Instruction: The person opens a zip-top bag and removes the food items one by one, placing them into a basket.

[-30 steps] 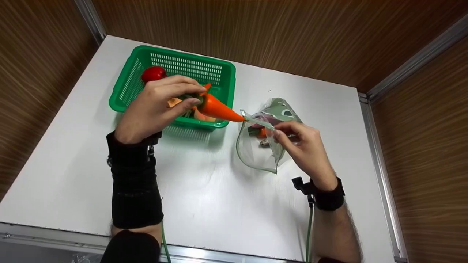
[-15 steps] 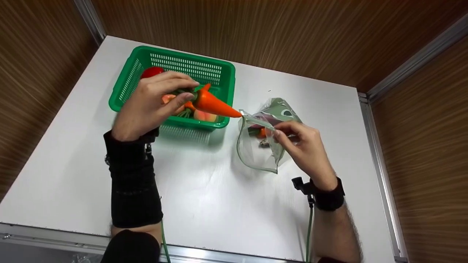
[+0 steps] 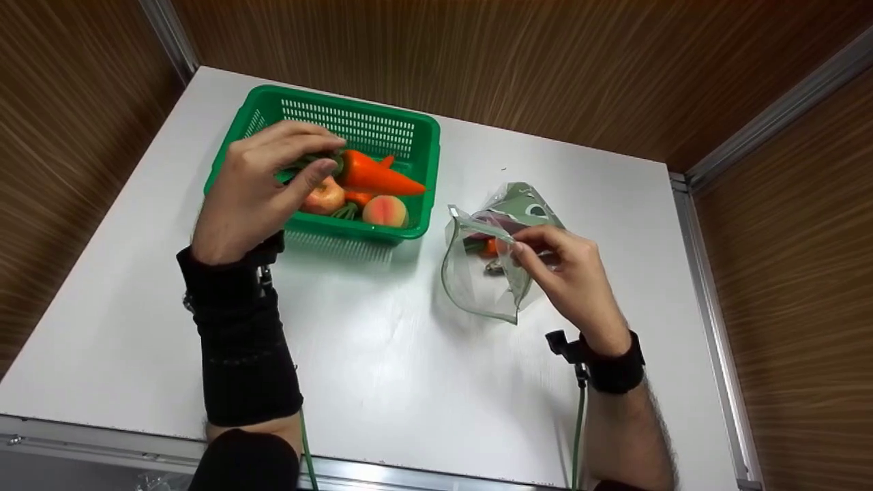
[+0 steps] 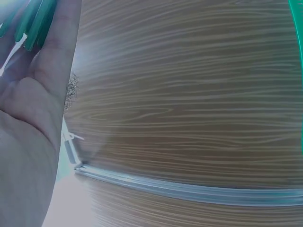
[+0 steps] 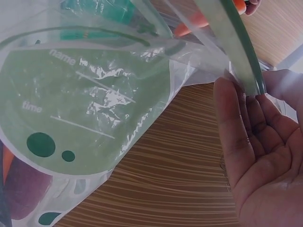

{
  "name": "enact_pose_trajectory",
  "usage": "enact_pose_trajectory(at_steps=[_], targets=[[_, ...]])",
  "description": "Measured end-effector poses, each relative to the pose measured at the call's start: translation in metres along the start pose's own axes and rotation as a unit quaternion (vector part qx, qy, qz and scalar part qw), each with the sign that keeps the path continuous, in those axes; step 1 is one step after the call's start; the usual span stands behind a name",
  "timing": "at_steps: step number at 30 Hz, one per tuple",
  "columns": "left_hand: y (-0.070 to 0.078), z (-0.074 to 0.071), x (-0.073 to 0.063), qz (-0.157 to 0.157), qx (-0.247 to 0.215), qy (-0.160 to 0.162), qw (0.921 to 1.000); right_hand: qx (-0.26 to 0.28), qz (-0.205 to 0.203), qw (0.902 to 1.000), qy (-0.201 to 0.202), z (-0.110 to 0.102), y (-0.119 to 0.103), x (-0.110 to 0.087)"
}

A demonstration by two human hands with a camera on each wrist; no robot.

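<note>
l hand (image 3: 256, 187) pinches carrot (image 3: 378, 175) by top, r hand (image 3: 566, 273) pinches bag (image 3: 517, 206) rim. prob best lower carrot into basket (image 3: 426, 204) gently, clear of peach (image 3: 385, 211).

Carrot (image 3: 376, 174), leafy end partly hidden

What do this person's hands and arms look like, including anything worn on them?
Both are ungloved. Behind the left hand come a black wrist strap, a black forearm cover and, past a bare strip, a black sleeve; a green cable shows beside them. The right hand has a black wristband, a small black mount and another green cable.
</note>
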State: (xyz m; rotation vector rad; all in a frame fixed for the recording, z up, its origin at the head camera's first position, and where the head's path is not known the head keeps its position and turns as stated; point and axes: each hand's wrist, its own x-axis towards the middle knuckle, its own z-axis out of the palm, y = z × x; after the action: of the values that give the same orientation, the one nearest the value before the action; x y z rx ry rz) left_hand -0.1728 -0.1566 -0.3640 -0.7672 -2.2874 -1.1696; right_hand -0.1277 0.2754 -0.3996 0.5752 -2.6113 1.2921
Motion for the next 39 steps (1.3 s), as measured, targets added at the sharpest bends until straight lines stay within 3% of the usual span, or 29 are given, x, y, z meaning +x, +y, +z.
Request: enact_pose_trajectory(at_steps=[4, 9, 16, 23, 30, 39], targets=[[-0.005, 0.013, 0.006, -0.013, 0.012, -0.012, 0.9998, 0.001, 0.001, 1.0000, 0.000, -0.001, 0.001, 0.000], [-0.018, 0.040, 0.018, -0.044, 0.034, -0.050, 0.9972, 0.003, 0.002, 1.0000, 0.002, -0.001, 0.002, -0.001], [-0.041, 0.076, 0.026, -0.100, 0.079, -0.110, 0.9857, 0.005, 0.003, 1.0000, 0.001, 0.000, 0.000, 0.000], [-0.061, 0.104, 0.027, -0.141, 0.102, -0.124, 0.9769, -0.003, -0.006, 1.0000, 0.000, 0.000, -0.001, 0.000], [-0.066, 0.117, 0.027, -0.162, 0.093, -0.163, 0.9688, -0.011, -0.005, 0.9999, -0.001, 0.000, 0.000, 0.000], [-0.070, 0.118, 0.024, -0.176, 0.084, -0.204, 0.9594, -0.002, -0.004, 1.0000, 0.000, 0.000, 0.001, 0.001]])
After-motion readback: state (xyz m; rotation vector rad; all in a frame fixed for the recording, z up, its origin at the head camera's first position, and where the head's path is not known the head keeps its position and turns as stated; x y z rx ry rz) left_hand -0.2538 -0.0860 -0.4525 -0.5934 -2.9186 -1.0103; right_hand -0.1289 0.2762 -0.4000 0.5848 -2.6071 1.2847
